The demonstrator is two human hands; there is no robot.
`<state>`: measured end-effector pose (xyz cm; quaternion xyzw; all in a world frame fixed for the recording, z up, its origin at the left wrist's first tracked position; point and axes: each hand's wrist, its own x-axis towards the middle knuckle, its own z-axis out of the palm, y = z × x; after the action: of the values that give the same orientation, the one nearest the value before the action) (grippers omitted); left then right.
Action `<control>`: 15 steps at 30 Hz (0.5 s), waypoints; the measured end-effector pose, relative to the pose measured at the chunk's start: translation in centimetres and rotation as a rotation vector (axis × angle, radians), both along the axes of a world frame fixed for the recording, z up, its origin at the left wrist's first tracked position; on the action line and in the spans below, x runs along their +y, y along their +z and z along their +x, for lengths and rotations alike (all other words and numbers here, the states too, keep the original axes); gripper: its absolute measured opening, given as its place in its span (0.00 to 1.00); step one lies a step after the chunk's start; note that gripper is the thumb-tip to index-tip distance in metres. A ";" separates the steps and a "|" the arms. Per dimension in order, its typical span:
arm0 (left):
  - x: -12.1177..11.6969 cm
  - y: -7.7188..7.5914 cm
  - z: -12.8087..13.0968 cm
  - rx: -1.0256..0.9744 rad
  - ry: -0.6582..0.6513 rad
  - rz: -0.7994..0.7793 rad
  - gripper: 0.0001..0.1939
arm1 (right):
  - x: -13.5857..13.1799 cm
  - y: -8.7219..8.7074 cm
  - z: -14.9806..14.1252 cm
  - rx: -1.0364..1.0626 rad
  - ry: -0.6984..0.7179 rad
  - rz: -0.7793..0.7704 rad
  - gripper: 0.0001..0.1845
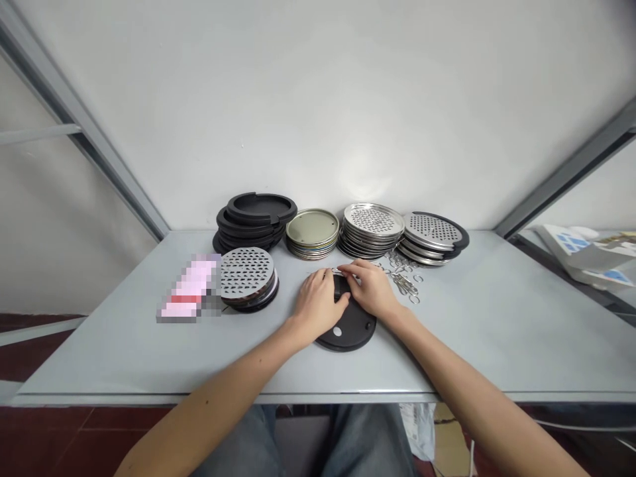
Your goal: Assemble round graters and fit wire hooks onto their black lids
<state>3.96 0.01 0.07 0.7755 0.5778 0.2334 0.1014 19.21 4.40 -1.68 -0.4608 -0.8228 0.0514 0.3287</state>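
A black round disc (pixel 348 334) lies flat on the table before me, with a pale round spot and a small dark knob on its face. My left hand (pixel 320 301) is closed over its far left edge, thumb resting on the face. At the far edge, my right hand (pixel 370 285) pinches a small silvery metal piece (pixel 336 270), mostly hidden between the fingertips of both hands; its exact kind cannot be made out. Beyond my right hand lies a loose pile of metal rings and clips (pixel 405 281).
Along the wall stand black ring-shaped holders (pixel 256 215), gold-toned round lids (pixel 313 228), perforated metal discs (pixel 372 222) and perforated discs with black rims (pixel 432 232). Nearer left are a stack of grater-like discs (pixel 247 275) and a blurred pink item (pixel 191 288). Metal frame posts flank the table (pixel 472 331).
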 end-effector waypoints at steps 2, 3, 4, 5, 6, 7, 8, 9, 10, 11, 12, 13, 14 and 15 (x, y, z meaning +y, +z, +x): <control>-0.1 -0.1 0.0 0.008 0.020 -0.005 0.17 | 0.1 0.0 0.0 0.022 0.042 -0.012 0.15; -0.1 -0.2 -0.1 0.013 0.027 -0.007 0.17 | 0.1 0.0 0.1 0.027 0.063 -0.019 0.15; -0.2 -0.2 -0.1 0.017 0.034 -0.007 0.18 | 0.2 -0.1 0.1 0.030 0.078 -0.024 0.15; -0.2 -0.3 -0.2 0.021 0.040 -0.002 0.19 | 0.2 -0.1 0.2 0.032 0.086 -0.027 0.15; -0.2 -0.3 -0.2 0.024 0.043 0.003 0.21 | 0.3 -0.2 0.2 0.034 0.087 -0.027 0.15; -0.2 -0.3 -0.2 0.027 0.043 0.009 0.23 | 0.3 -0.2 0.2 0.033 0.089 -0.028 0.15; -0.3 -0.3 -0.2 0.029 0.042 0.012 0.25 | 0.3 -0.2 0.3 0.032 0.089 -0.028 0.15; -0.3 -0.3 -0.2 0.031 0.039 0.015 0.26 | 0.3 -0.2 0.3 0.032 0.088 -0.027 0.15; -0.3 -0.3 -0.2 0.034 0.036 0.016 0.27 | 0.2 -0.2 0.3 0.034 0.089 -0.027 0.15; -0.3 -0.3 -0.1 0.034 0.033 0.018 0.27 | 0.2 -0.2 0.3 0.037 0.091 -0.028 0.15; -0.3 -0.3 -0.1 0.033 0.034 0.021 0.27 | 0.2 -0.2 0.3 0.040 0.094 -0.030 0.15; -0.3 -0.4 -0.1 0.029 0.038 0.026 0.26 | 0.2 -0.1 0.3 0.042 0.099 -0.032 0.16; -0.3 -0.4 -0.1 0.025 0.042 0.031 0.26 | 0.2 -0.1 0.3 0.044 0.105 -0.033 0.16; -0.3 -0.4 -0.1 0.021 0.046 0.035 0.26 | 0.2 -0.1 0.3 0.042 0.111 -0.033 0.16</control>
<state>3.86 -0.32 -0.34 0.7660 0.5923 0.2378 0.0765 19.47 4.64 -1.77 -0.4186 -0.8390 0.0927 0.3351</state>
